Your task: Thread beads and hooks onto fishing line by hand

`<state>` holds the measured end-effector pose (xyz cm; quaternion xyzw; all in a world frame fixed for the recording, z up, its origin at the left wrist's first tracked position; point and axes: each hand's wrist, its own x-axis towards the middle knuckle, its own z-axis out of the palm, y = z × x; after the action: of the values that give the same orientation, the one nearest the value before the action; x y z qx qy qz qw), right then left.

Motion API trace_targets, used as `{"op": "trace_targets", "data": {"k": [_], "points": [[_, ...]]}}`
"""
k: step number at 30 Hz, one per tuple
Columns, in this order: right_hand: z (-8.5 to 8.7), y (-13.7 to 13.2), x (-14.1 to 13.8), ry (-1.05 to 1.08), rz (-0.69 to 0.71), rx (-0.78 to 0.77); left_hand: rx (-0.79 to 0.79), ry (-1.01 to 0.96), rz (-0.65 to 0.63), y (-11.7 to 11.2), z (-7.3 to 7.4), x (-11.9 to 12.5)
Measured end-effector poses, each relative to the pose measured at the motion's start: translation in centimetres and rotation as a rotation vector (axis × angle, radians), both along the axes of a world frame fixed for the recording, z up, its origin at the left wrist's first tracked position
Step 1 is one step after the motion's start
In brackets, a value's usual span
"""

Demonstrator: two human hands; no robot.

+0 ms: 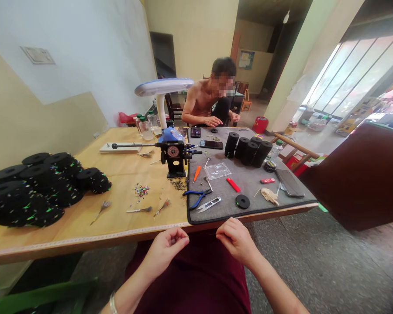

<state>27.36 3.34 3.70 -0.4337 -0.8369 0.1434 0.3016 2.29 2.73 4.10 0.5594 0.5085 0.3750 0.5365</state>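
My left hand (pixel 167 248) and my right hand (pixel 237 240) hover side by side over my lap in dark red cloth (pixel 203 279), just below the table's front edge (pixel 118 237). Both have the fingers curled in a pinch; whatever they hold is too small to make out. Nearest on the table lie thread snips (pixel 209 204), blue-handled pliers (pixel 196 196) and a flat black disc (pixel 243 201) on a grey mat (pixel 249 179). A black hand-crank winder (pixel 174 157) stands behind them.
A heap of black spools (pixel 36 187) fills the table's left. Upright black rolls (pixel 247 150), a red lighter (pixel 233 185), phones (pixel 290 182) and a desk lamp (pixel 162 89) stand further back. Another person sits at the far end (pixel 212 100).
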Motion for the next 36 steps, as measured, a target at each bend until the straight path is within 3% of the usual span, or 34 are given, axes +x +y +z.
{"op": "trace_targets", "data": {"k": [6, 13, 17, 22, 28, 36], "points": [[-0.1, -0.1, 0.3, -0.015, 0.014, 0.044, -0.068, -0.014, 0.065, -0.9, 1.2, -1.8], [1.1, -0.7, -0.2, -0.034, -0.034, 0.131, -0.034, -0.006, 0.017, -1.4, 2.2, -1.9], [2.2, -1.6, -2.2, 0.161, -0.077, 0.131, -0.013, 0.040, -0.007, -1.7, 2.4, -1.5], [2.2, -2.9, -6.2, 0.418, -0.057, -0.080, 0.012, 0.095, -0.010, -2.1, 2.8, -1.5], [0.2, -4.7, -10.4, 0.206, 0.158, -0.131, -0.042, 0.096, -0.056, -3.0, 2.2, -2.9], [-1.3, -5.6, -11.9, -0.041, 0.119, -0.104, -0.131, 0.123, -0.084, -4.1, 0.5, -4.6]]}}
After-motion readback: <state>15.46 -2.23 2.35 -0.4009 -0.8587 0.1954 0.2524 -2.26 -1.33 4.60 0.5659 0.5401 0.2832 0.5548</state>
